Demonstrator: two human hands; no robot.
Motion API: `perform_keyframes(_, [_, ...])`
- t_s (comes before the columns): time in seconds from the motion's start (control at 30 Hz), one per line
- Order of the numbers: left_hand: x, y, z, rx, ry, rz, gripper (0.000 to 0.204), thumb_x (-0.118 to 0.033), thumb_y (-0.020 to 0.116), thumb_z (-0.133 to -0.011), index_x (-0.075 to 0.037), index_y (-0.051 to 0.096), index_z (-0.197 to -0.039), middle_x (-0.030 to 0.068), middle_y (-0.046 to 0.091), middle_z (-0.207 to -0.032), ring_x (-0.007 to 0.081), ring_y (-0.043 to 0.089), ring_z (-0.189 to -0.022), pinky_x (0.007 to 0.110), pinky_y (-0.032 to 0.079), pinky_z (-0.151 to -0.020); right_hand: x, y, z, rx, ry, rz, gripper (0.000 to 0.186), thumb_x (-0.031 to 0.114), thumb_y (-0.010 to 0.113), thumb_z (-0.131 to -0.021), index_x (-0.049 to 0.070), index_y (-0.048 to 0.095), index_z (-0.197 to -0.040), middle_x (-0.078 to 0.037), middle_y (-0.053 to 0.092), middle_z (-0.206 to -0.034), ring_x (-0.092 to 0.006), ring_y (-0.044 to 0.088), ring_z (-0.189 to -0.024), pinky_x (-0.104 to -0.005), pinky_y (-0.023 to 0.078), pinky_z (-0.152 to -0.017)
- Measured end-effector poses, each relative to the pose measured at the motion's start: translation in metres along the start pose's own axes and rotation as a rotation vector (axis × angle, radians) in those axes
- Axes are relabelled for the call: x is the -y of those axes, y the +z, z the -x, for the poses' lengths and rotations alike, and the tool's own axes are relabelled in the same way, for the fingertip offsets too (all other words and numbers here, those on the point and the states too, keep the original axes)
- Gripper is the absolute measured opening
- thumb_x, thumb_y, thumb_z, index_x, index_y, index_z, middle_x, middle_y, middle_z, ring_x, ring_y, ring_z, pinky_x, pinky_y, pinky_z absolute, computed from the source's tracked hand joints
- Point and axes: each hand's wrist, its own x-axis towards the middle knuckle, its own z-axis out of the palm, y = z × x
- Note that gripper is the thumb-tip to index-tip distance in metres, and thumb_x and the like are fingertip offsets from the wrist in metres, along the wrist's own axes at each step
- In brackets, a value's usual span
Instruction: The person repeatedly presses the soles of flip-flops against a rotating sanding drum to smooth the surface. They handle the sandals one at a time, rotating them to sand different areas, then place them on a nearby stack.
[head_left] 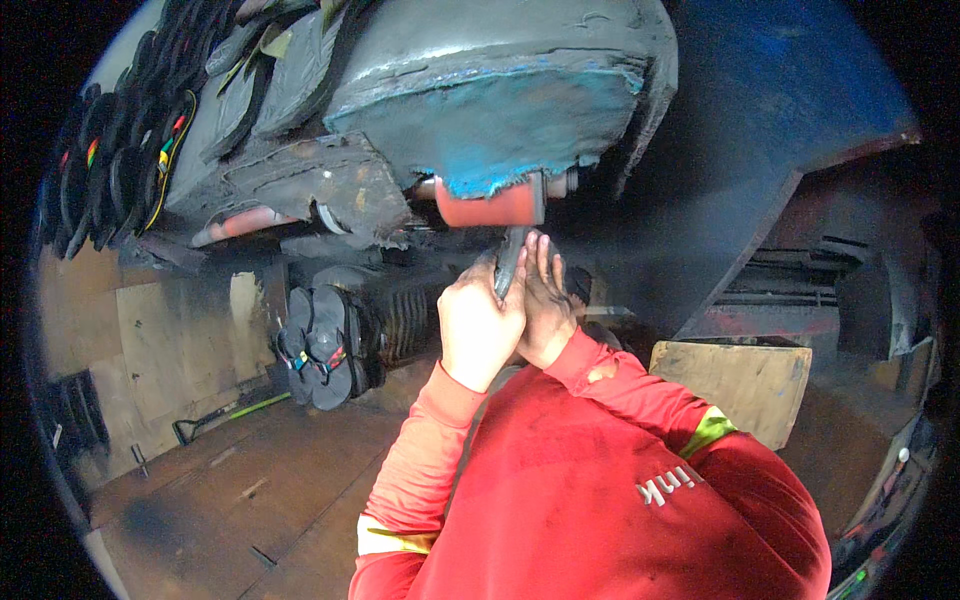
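Both my hands are together in front of a red roller (490, 206) on a dust-covered machine. Between them is a dark grey flip-flop sole (510, 262), seen edge-on, its upper end at or close to the roller's underside. My left hand (481, 318) is wrapped round it from the left, thumb side up. My right hand (547, 305) presses against its other side with the fingers held straight and close together. Whether a strap is on the sole cannot be seen. Ragged blue, dusty material (490, 130) hangs from the hood just above the roller.
Dark flip-flops (120, 165) are stacked at the upper left, and another bunch of flip-flops (328, 345) stands below the machine. A second reddish roller (245, 225) sits farther left. A wooden board (735, 385) is right of my arm. A blue panel (760, 130) rises at right.
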Motion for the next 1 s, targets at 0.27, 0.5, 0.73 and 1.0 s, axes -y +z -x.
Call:
perform_keyframes(0.27, [-0.003,-0.010,0.014,-0.048,0.039,0.032,0.016,-0.011,0.066,-0.087,0.003,0.065,-0.095,0.0268,0.066,-0.087,0.0445,0.066,-0.079,0.047,0.054,-0.068,-0.010,0.011,0.001,-0.067,-0.168,0.082,0.078,0.026,0.061,-0.086,-0.013,0.032,-0.147,-0.038,0.018,-0.158,-0.0547,0.012,-0.149,-0.0668,0.010,-0.118])
perform_keyframes(0.5, [-0.001,-0.002,0.003,-0.009,-0.006,-0.035,0.015,-0.014,0.068,-0.088,0.001,0.066,-0.087,0.0243,0.064,-0.077,0.0423,0.064,-0.069,0.048,0.050,-0.061,-0.012,0.008,0.001,-0.025,-0.074,0.001,0.090,0.032,0.063,-0.085,-0.013,0.021,-0.151,-0.039,0.012,-0.159,-0.0555,0.008,-0.149,-0.0669,0.010,-0.118])
perform_keyframes(0.73, [0.010,0.007,0.047,-0.115,0.030,0.029,0.034,-0.008,0.066,-0.088,0.005,0.063,-0.119,0.0273,0.066,-0.113,0.0434,0.066,-0.104,0.044,0.054,-0.090,-0.044,0.019,-0.006,-0.195,-0.461,0.086,0.075,0.032,0.066,-0.083,0.001,0.039,-0.145,-0.030,0.020,-0.160,-0.0509,0.013,-0.150,-0.0708,0.011,-0.117])
perform_keyframes(1.0, [0.042,-0.005,0.082,-0.269,0.023,-0.026,0.048,-0.008,0.071,-0.088,0.008,0.056,-0.132,0.0256,0.062,-0.131,0.0398,0.062,-0.120,0.041,0.048,-0.103,-0.064,0.018,0.006,0.153,0.611,-1.215,0.085,0.033,0.066,-0.095,0.035,0.010,-0.157,-0.019,0.023,-0.163,-0.0401,0.029,-0.147,-0.0587,0.031,-0.114])
